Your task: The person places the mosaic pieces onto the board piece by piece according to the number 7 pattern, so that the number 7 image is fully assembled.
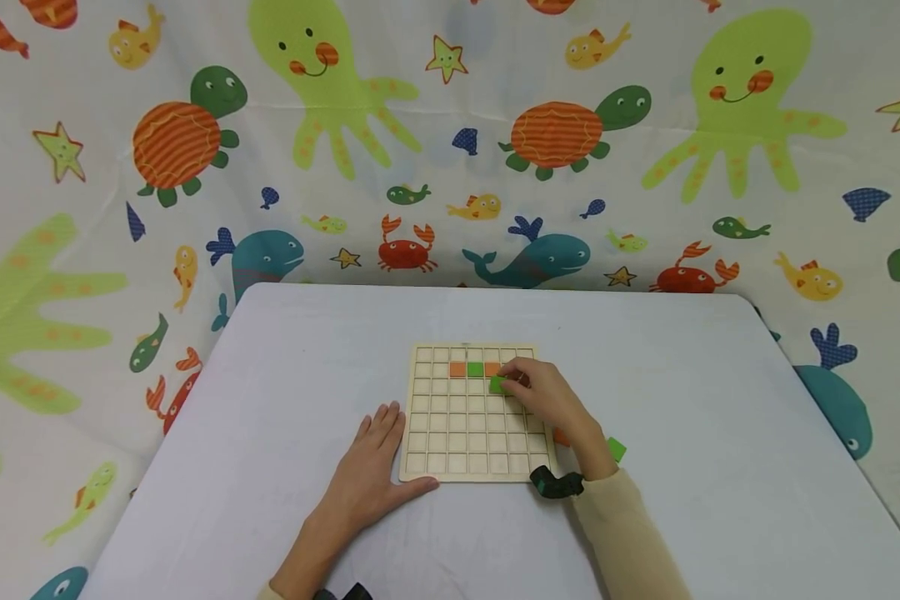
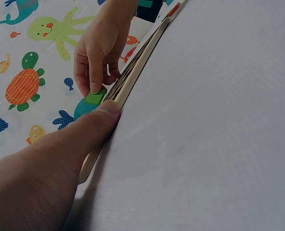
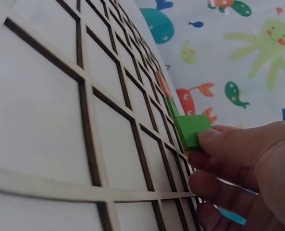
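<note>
A wooden grid board [image 1: 457,442] lies on the white table. In one of its upper rows sit an orange tile [image 1: 458,369], a green tile [image 1: 476,369] and another orange tile [image 1: 491,368], side by side. My right hand [image 1: 543,392] pinches a loose green tile [image 3: 192,130] between thumb and fingers, over the board just below that row. My left hand [image 1: 375,467] lies with straight fingers along the board's left side, its thumb [image 2: 108,108] at the near left corner.
Right of the board, partly behind my right wrist, lie an orange tile [image 1: 561,437] and a green tile [image 1: 617,449]. Behind the table [image 1: 720,375] hangs a cloth [image 1: 480,83] printed with sea animals.
</note>
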### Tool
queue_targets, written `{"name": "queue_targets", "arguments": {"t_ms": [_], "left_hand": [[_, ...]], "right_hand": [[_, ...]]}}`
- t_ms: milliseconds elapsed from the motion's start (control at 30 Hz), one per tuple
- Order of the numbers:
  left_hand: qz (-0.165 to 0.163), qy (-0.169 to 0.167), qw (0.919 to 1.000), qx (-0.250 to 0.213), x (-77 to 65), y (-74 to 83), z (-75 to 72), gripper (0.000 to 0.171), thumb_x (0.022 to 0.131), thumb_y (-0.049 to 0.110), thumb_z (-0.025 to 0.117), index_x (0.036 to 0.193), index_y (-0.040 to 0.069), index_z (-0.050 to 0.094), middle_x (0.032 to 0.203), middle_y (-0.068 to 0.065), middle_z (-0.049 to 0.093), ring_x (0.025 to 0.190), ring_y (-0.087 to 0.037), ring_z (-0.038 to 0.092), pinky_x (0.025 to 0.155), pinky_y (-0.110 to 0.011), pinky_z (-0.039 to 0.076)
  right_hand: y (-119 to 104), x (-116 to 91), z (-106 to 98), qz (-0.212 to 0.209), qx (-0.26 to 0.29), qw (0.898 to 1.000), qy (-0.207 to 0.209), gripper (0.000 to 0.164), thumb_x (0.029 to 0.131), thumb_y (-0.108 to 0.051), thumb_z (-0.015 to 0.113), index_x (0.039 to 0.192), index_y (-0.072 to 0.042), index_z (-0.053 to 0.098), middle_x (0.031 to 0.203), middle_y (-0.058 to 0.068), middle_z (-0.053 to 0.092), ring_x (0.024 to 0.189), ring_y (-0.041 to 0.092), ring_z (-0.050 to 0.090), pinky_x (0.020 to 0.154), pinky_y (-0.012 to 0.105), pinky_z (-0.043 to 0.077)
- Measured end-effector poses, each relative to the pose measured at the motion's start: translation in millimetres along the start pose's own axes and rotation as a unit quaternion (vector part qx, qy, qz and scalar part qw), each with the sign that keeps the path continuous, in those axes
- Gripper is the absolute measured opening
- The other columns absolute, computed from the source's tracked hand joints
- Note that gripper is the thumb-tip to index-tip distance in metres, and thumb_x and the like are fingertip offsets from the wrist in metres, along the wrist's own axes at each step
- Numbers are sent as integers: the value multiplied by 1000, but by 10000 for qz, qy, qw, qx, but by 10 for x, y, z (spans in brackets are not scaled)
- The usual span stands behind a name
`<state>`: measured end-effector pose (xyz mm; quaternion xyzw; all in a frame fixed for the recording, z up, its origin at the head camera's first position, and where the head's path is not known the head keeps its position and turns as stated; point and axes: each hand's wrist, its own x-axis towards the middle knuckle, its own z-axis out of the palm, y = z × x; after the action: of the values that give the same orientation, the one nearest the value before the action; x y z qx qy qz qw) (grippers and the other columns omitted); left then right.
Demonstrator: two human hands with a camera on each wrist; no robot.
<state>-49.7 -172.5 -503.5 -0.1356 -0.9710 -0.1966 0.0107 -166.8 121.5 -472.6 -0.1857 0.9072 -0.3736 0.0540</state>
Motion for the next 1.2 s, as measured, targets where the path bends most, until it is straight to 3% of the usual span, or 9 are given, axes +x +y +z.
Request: {"name": "queue_targets", "arguments": {"t_ms": [700, 900, 1200], "left_hand": [[-32, -33, 10000, -8, 11, -5, -5, 112, 77, 76, 66, 152, -3, 38, 163, -18, 31, 154, -33, 26, 126, -50, 24], [-17, -27, 10000, 5, 6, -9, -5, 112, 77, 76, 65, 152, -3, 38, 163, -18, 31, 154, -33, 26, 126, -50, 24], [-10, -35, 10000, -6, 11, -21, 11, 112, 78, 77, 64, 152, -3, 37, 163, -18, 30, 154, -33, 25, 127, -50, 24]], "right_hand": [[-34, 23, 88, 244, -29, 9997, 13, 17, 98, -19, 66, 113, -14, 72, 111, 2, 72, 90, 13, 64, 83, 32, 56], [-25, 21, 111, 63, -192, 9996, 209, 14, 96, -16, 68, 108, -13, 75, 105, 2, 72, 84, 12, 60, 76, 28, 53], [-7, 23, 123, -191, -371, 9982, 434, 16, 94, -15, 71, 107, -11, 79, 99, 3, 72, 89, 16, 67, 77, 30, 57]]}}
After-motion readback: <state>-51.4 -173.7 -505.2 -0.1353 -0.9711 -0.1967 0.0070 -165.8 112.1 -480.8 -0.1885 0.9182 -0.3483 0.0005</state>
